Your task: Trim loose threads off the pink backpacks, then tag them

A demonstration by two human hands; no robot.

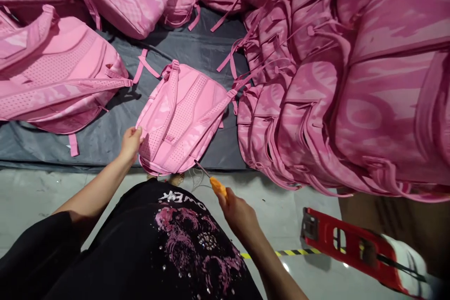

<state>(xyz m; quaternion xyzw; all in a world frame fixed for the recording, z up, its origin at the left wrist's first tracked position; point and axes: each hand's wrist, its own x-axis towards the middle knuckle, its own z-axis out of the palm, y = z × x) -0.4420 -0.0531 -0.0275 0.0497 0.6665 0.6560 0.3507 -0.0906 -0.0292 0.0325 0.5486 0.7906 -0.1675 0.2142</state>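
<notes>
A small pink backpack lies with its straps and padded back facing up, on a dark grey sheet in front of me. My left hand pinches its lower left edge, the thumb on top. In my right hand is an orange-handled tool, the fingers closed around its grip. The tool's thin dark shaft points at the backpack's lower right edge, and its tip seems to touch there. Whether it is a blade or a rod, I cannot tell.
Rows of pink backpacks stand close on the right. A larger pink backpack lies at left, others behind. The dark sheet ends above a pale floor. Lower right is a red-framed object with a white end, near yellow-black tape.
</notes>
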